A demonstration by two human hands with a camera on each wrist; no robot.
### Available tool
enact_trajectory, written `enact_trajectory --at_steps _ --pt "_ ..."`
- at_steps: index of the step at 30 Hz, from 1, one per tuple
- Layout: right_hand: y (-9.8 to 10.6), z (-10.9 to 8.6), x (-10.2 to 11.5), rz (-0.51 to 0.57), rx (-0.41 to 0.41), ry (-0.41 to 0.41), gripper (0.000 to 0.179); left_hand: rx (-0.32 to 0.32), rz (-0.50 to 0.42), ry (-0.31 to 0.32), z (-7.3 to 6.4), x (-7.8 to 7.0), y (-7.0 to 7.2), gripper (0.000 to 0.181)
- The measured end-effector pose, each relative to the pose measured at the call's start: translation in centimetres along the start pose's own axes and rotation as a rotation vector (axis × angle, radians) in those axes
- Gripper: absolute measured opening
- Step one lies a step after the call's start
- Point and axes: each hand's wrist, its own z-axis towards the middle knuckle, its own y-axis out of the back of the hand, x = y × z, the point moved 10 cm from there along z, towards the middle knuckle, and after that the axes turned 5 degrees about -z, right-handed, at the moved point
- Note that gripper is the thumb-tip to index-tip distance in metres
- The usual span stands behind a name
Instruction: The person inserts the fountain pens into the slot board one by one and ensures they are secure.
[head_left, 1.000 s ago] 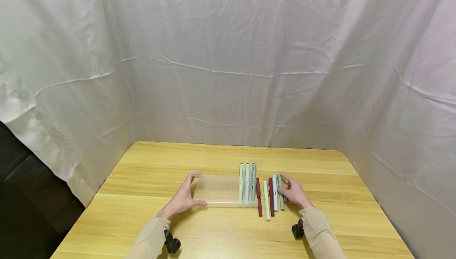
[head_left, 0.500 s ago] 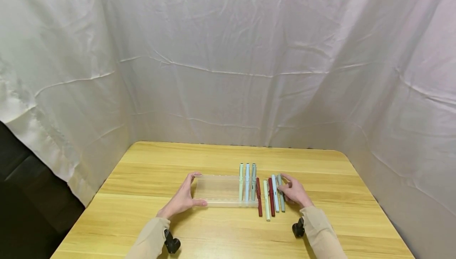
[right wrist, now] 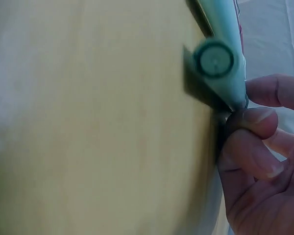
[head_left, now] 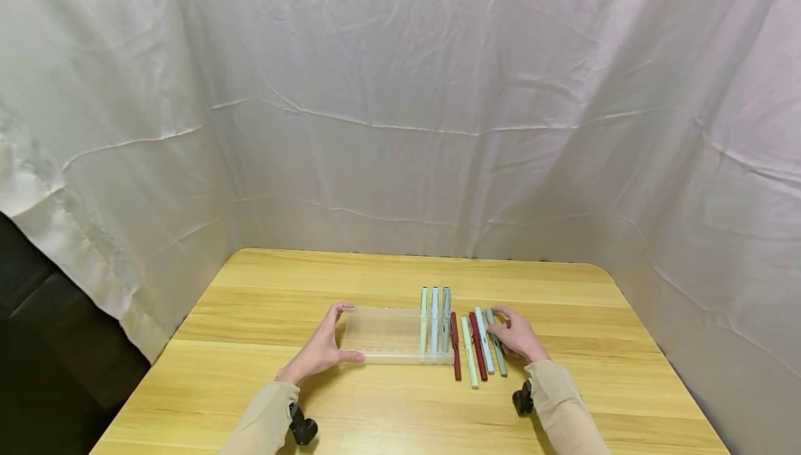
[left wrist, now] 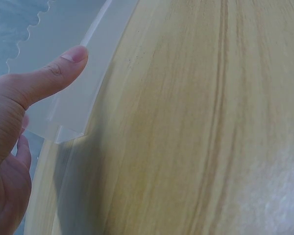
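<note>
In the head view my left hand [head_left: 325, 347] grips the left end of a clear plastic pen tray [head_left: 382, 333]; the left wrist view shows the thumb [left wrist: 63, 68] over its front wall. A pale green pen [head_left: 423, 319], a light blue pen [head_left: 434, 319] and a grey-green pen [head_left: 446, 319] stand at the tray's right end. My right hand [head_left: 516, 337] pinches the upper part of another grey-green pen [head_left: 497, 344], rightmost in a slanted loose row. In the right wrist view that pen's round end [right wrist: 214, 58] faces the camera, fingertips beside its body.
A dark red pen [head_left: 455, 347] lies at the tray's right edge. Then come a second pale green pen [head_left: 469, 354], another dark red pen [head_left: 478, 347] and a second light blue pen [head_left: 484, 341]. Pale curtains [head_left: 400, 128] hang behind the wooden table [head_left: 388, 413].
The loose pens beside my right hand have swung at their near ends to the right and now slant more. The left hand and the tray have stayed put.
</note>
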Motion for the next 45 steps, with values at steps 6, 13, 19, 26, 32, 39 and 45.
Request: enact_trajectory --at_steps 6,13,19,26,32,39,45 --pt "-0.3 0.2 -0.4 -0.041 0.006 -0.045 0.063 0.003 0.001 -0.004 0.0 -0.1 -0.1 0.102" --pt "-0.1 0.1 -0.1 -0.088 -0.015 -0.030 0.057 0.001 0.000 -0.004 0.0 -0.1 0.0 0.102" --pt "0.1 0.0 0.1 -0.121 -0.039 -0.031 0.052 0.008 0.001 -0.008 0.1 0.0 0.0 0.103" --pt "0.4 -0.2 0.2 -0.100 -0.061 -0.003 0.046 0.006 0.003 -0.018 0.0 -0.1 0.0 0.102" --pt "0.6 -0.4 0.5 -0.075 -0.078 0.038 0.044 -0.002 0.002 -0.017 0.0 -0.2 0.1 0.100" --pt "1.0 -0.7 0.6 -0.075 -0.103 0.029 0.048 0.002 0.003 -0.013 -0.1 -0.2 0.1 0.100" --pt "1.4 -0.9 0.8 -0.040 -0.129 0.050 0.050 0.003 -0.004 -0.019 -0.1 -0.2 0.0 0.101"
